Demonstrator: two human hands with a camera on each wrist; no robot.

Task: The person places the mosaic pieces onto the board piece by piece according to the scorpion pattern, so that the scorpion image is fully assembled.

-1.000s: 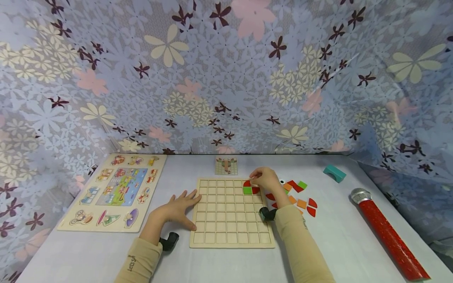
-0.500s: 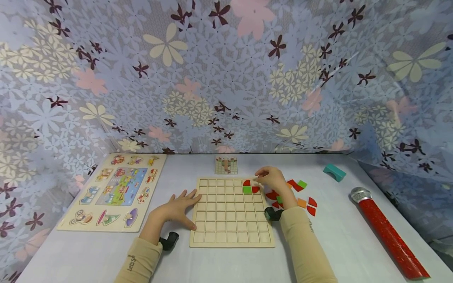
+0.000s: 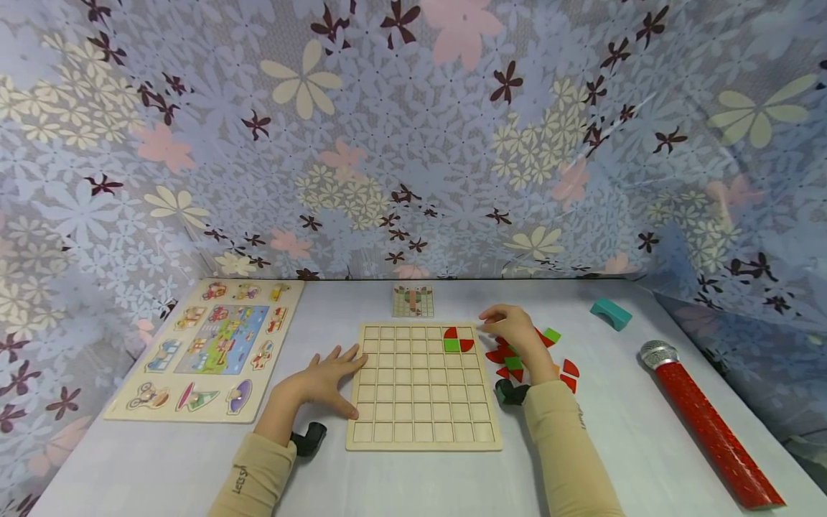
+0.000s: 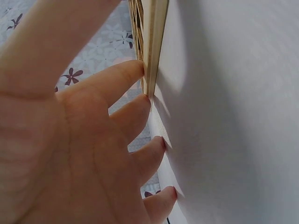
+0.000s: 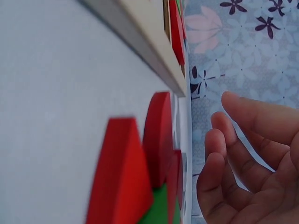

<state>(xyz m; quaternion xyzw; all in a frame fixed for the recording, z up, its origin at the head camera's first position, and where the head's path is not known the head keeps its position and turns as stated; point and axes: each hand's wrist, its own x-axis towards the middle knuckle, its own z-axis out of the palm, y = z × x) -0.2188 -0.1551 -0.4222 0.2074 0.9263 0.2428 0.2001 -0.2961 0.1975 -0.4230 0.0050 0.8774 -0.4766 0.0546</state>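
Note:
A wooden grid board (image 3: 413, 393) lies before me. Near its far right corner sit a green square (image 3: 451, 345) and two red quarter-circle pieces (image 3: 466, 346). My left hand (image 3: 326, 382) has its fingers spread, thumb and index fingertip right at the board's left edge; the left wrist view shows fingertips (image 4: 136, 68) against that edge. Just off the far right corner, my right hand (image 3: 519, 334) hovers over a pile of red pieces (image 3: 497, 355) and green squares (image 3: 513, 363). Its fingers are loosely bent with nothing between them in the right wrist view. The hand and forearm hide part of the pile.
A small pattern card (image 3: 413, 301) lies beyond the board. On the left is a picture peg puzzle (image 3: 222, 341). To the right lie a teal arch block (image 3: 611, 315) and a red toy microphone (image 3: 711, 424). Flowered cloth (image 3: 413, 143) hangs behind the table.
My right hand has moved right, off the board's corner and over the loose pieces. My left hand has stayed at the board's left edge.

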